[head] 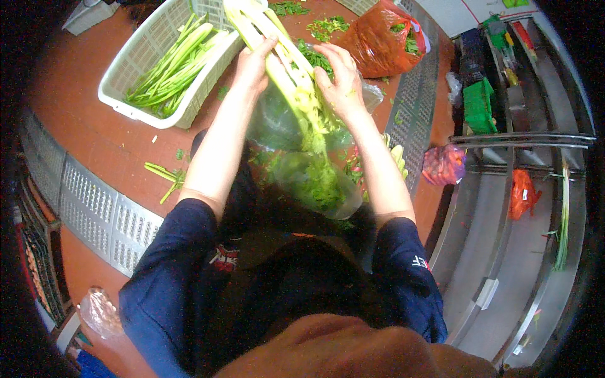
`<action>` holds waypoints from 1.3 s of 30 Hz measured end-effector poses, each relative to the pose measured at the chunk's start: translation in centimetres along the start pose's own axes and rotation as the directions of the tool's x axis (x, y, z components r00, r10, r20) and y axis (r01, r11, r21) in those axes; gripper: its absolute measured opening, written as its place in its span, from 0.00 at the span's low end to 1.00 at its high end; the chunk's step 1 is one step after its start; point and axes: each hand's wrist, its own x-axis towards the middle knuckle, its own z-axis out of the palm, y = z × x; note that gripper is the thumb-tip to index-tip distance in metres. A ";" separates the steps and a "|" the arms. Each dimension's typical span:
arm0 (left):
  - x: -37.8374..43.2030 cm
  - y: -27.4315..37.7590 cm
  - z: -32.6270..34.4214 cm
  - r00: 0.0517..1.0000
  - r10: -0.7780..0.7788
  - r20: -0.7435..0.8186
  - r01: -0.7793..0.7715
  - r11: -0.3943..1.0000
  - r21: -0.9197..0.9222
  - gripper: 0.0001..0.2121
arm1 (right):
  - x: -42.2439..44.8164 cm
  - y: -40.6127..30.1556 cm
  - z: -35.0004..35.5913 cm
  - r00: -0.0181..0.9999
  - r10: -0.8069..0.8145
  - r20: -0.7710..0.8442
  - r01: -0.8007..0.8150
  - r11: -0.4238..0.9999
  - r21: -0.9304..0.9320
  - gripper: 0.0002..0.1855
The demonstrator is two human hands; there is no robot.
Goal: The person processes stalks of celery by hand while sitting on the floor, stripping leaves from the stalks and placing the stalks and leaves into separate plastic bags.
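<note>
My left hand grips a pale green celery bunch, thumb on top, near the basket's side. The thick stalk ends point away from me, and the leafy ends hang down towards my lap. On the bunch's other side is my right hand, fingers curved and apart, its thumb close to the stalks. Whether that thumb touches them I cannot tell. Green bits stick to the right hand. Beneath the bunch lies a clear plastic bag, partly hidden, with loose leaves around it.
A white plastic basket with green stalks stands at left. A red plastic bag of leaves sits at far right. Metal drain grates cross the brown floor. Metal shelves hold a green basket.
</note>
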 end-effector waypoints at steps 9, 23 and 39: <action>-0.2 -0.4 0.5 0.997 -0.021 -0.071 0.019 0.999 -0.029 0.16 | -0.4 -3.6 1.4 0.973 0.183 0.142 -0.162 0.976 -0.147 0.07; -0.6 0.3 0.6 0.993 -0.044 0.112 0.032 0.994 0.109 0.16 | -0.8 -2.5 8.3 0.716 0.698 0.007 -0.513 0.519 0.684 0.17; -1.0 1.2 0.4 0.977 0.180 0.116 -0.172 0.982 -0.076 0.15 | 2.7 -4.9 4.8 0.607 0.653 0.453 -0.548 -0.069 0.834 0.09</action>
